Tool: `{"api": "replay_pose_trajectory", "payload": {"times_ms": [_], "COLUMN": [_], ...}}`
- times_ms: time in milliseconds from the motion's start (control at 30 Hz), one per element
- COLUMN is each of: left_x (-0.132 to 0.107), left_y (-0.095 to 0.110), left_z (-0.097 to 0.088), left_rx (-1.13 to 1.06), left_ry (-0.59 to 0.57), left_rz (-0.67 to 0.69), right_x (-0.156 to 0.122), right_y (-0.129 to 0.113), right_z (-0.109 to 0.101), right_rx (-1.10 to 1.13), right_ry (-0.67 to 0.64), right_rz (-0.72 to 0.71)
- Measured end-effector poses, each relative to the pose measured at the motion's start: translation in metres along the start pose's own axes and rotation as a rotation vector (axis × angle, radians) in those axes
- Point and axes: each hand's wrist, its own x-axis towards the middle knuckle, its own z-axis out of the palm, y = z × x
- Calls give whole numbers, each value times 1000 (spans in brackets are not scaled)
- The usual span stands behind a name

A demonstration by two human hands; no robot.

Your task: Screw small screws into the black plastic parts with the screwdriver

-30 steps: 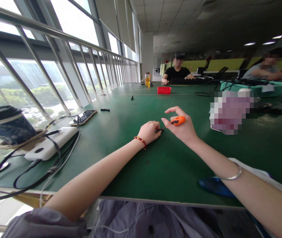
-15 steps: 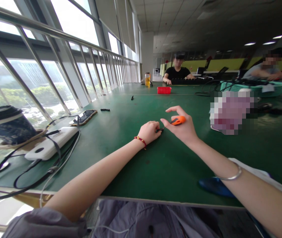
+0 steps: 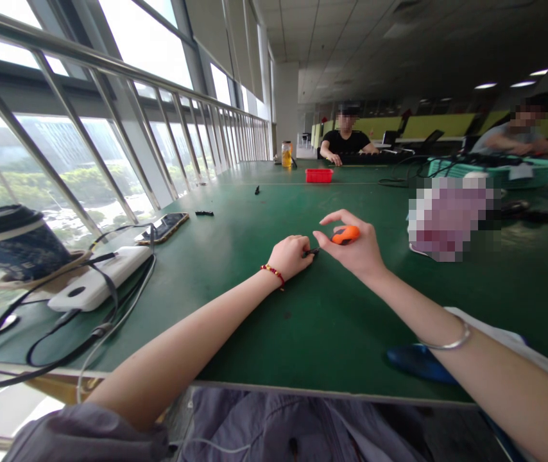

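Observation:
My left hand (image 3: 292,255) rests on the green table (image 3: 264,308) with its fingers curled round a small dark part (image 3: 310,252) that I can barely see. My right hand (image 3: 355,247) is closed on an orange-handled screwdriver (image 3: 344,235), thumb and forefinger pinching the handle. The screwdriver's thin shaft points left and down to the small part at my left fingertips. Both forearms reach in from the near edge; a beaded bracelet is on the left wrist, a silver bangle on the right.
A phone (image 3: 163,226), a white power bank (image 3: 98,282) with cables and a dark bag (image 3: 9,247) lie at the left. Small black parts (image 3: 204,213) and a red tray (image 3: 319,175) sit farther back. Two other people sit at the far end and right. A blue object (image 3: 416,362) lies near my right arm.
My right forefinger has curled down closer to the screwdriver handle, and the handle has turned slightly. My left hand has stayed in place.

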Motion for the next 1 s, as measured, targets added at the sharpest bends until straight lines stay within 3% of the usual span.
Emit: {"api": "replay_pose_trajectory", "payload": {"times_ms": [200,367,567,733,867,1000], "left_x": [-2,-1,0,-1,0,0], "left_y": [2,2,1,1,0,0], "left_z": [-2,-3,-3,-3,-1,-2], "left_rx": [9,1,-5,-14,-19,-18], "left_ry": [-12,-11,-24,-15,-7,-13], "left_rz": [-2,-10,-15,-4,-3,-11], "right_x": [0,0,0,-1,-1,-2], "right_y": [2,1,-3,1,-1,-5], "right_z": [2,-2,-3,-1,-2,-3], "right_rx": [77,-36,17,62,-32,-52], "right_ry": [51,122,33,82,128,76], "right_rz": [5,-12,18,-30,-41,3]}}
